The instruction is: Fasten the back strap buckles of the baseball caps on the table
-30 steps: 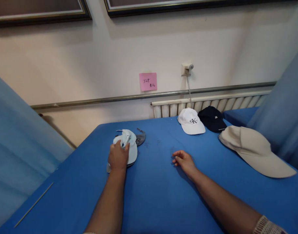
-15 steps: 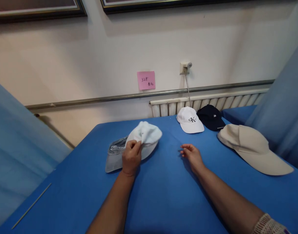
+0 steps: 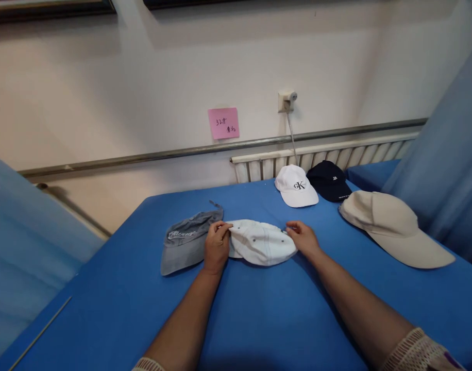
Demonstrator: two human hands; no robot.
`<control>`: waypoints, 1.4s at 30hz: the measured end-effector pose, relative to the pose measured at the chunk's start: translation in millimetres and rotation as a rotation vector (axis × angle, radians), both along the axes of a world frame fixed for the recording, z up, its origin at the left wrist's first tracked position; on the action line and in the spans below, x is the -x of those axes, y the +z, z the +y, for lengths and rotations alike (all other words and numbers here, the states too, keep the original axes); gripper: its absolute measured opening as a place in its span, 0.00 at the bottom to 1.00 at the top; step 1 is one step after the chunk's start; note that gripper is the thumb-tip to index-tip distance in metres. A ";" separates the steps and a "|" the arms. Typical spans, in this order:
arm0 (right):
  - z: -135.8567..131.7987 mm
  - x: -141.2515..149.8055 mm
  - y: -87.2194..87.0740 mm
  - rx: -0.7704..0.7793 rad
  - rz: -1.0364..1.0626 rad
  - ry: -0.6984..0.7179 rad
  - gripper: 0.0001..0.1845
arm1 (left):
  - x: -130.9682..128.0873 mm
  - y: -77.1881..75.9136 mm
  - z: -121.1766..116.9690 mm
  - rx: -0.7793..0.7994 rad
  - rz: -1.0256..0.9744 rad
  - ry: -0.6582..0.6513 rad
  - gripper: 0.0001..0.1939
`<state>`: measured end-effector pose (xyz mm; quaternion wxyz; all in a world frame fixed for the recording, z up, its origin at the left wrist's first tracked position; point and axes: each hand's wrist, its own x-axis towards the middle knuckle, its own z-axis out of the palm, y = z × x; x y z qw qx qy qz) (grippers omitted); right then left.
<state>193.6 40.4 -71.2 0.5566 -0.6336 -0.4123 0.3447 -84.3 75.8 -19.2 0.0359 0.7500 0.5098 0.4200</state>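
A pale, whitish cap (image 3: pixel 261 243) lies stretched sideways between my two hands, low over the blue table. My left hand (image 3: pixel 217 243) pinches its left end, fingers closed on the fabric. At the other end, my right hand (image 3: pixel 303 238) grips the cap's edge between thumb and fingers. Just left of my left hand rests a grey cap (image 3: pixel 185 239) with white lettering and a loose strap at its back; my left hand partly covers its right side.
Behind sit a white cap (image 3: pixel 297 186) with black letters and a navy cap (image 3: pixel 329 180). A large beige cap (image 3: pixel 394 226) lies at right. A thin stick (image 3: pixel 40 332) is near the left edge of the blue table (image 3: pixel 259 319). Blue curtains (image 3: pixel 444 144) hang at both sides.
The pale cap has come down and right, away from over the grey cap, and is turned sideways. My right hand, empty before, now holds its right end.
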 end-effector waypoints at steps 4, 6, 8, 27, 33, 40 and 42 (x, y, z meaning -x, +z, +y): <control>-9.0 11.6 3.5 -0.011 -0.131 0.298 0.17 | -13.6 10.9 5.2 -0.016 -0.093 0.027 0.12; -13.8 16.4 7.3 -0.020 -0.186 0.362 0.14 | -25.3 19.4 14.1 -0.037 -0.112 -0.017 0.12; -16.7 20.9 11.1 -0.030 -0.235 0.332 0.08 | -38.9 29.1 27.9 -0.041 -0.115 -0.098 0.13; -17.5 35.4 21.8 0.079 0.558 0.285 0.21 | -81.9 -7.6 -73.9 0.245 0.156 -0.381 0.27; -16.4 24.2 13.6 0.080 0.192 0.214 0.20 | -58.8 -13.2 -30.9 0.215 0.156 -0.036 0.24; -9.8 21.4 -0.9 -0.015 0.048 0.156 0.11 | -39.5 -22.4 -26.7 0.375 0.041 0.022 0.18; -13.0 28.9 -2.5 -0.055 -0.012 0.208 0.10 | -41.1 -24.7 -27.1 0.371 0.025 0.017 0.19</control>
